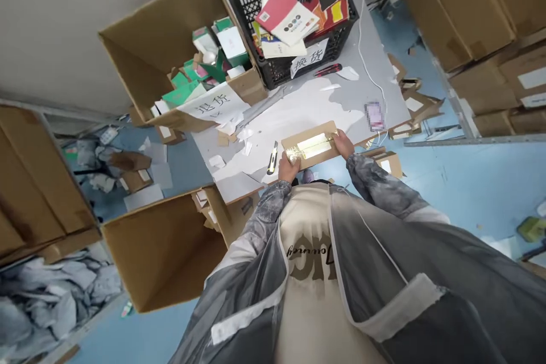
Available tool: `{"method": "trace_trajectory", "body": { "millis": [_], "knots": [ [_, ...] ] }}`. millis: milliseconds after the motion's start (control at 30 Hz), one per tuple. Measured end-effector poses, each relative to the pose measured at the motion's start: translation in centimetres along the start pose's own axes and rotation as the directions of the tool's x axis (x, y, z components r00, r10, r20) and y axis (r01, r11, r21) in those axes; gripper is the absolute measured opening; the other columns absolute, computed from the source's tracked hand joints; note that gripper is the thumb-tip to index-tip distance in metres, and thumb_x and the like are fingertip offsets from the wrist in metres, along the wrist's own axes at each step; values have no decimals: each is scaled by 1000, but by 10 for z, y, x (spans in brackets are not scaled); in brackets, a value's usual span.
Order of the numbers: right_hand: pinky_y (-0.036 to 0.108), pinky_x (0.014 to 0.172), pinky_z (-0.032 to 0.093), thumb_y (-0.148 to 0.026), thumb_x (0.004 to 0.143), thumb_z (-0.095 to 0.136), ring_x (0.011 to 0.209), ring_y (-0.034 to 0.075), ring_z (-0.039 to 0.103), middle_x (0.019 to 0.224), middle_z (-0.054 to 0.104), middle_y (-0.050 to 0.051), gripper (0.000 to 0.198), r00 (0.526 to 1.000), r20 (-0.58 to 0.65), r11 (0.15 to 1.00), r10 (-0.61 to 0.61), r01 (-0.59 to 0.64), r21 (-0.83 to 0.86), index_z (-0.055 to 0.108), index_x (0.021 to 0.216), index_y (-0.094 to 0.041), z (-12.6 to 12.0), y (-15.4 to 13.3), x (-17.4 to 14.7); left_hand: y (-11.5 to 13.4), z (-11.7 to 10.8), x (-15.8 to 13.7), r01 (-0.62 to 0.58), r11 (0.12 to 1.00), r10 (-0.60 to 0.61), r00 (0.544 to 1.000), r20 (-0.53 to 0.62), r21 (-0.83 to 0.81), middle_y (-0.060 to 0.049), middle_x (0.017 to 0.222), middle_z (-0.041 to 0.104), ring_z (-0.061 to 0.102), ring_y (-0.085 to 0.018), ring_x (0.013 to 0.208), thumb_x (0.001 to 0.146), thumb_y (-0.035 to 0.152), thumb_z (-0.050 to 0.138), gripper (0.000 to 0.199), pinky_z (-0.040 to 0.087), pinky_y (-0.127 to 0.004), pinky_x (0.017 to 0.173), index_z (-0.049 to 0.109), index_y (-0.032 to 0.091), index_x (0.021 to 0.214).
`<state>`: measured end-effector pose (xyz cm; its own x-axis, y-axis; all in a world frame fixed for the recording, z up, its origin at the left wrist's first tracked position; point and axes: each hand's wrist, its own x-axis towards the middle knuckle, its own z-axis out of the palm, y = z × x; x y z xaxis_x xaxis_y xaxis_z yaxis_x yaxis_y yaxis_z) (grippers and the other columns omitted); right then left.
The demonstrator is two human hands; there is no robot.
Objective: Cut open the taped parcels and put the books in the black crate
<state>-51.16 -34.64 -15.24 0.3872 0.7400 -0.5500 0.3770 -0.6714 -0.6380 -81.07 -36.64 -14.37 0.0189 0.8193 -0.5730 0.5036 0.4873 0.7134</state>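
Note:
Between my two hands is a flat brown cardboard box (330,127) with a shiny, taped white label on its top face. My left hand (289,168) grips its left end, near the lower corner, with the fingers partly hidden. At the right end my right hand (343,144) is closed on the box's edge. The box is held at the near edge of the white table (264,116). Just left of my left hand lies a yellow and black box cutter (272,158). A phone (375,116) on a white cable lies to the right, its screen blurred.
An open carton (153,51) of green and white boxes stands at the back left. Beside it is a black crate (273,75) holding booklets. A red and black cutter (328,70) and paper scraps lie before them. A large open carton (166,261) sits below left.

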Motion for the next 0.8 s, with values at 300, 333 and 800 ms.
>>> {"method": "trace_trajectory", "body": {
  "millis": [300, 333, 800],
  "knots": [
    [41, 102, 54, -60, 132, 37, 116, 38, 77, 121, 86, 20, 53, 944, -315, 906, 95, -213, -366, 75, 126, -23, 32, 6, -16, -4, 22, 44, 138, 986, -144, 988, -51, -96, -23, 197, 46, 40, -33, 187, 125, 58, 46, 76, 33, -48, 153, 48, 14, 188],
    [40, 99, 53, -61, 132, 36, 114, 38, 76, 119, 85, 20, 54, 943, -321, 896, 94, -221, -386, 73, 125, -23, 33, 6, -16, -5, 27, 46, 113, 989, -119, 991, -67, -93, -24, 197, 46, 41, -33, 186, 125, 58, 48, 78, 34, -48, 153, 46, 13, 188],
    [50, 111, 61, -51, 124, 44, 119, 38, 75, 122, 86, 13, 41, 958, -275, 963, 83, -148, -225, 76, 128, -26, 16, 17, -27, -16, 33, 44, 19, 1000, -20, 990, -143, -13, -26, 184, 59, 53, -34, 178, 126, 53, 53, 66, 43, -46, 149, 53, 15, 181]
  ]
}}
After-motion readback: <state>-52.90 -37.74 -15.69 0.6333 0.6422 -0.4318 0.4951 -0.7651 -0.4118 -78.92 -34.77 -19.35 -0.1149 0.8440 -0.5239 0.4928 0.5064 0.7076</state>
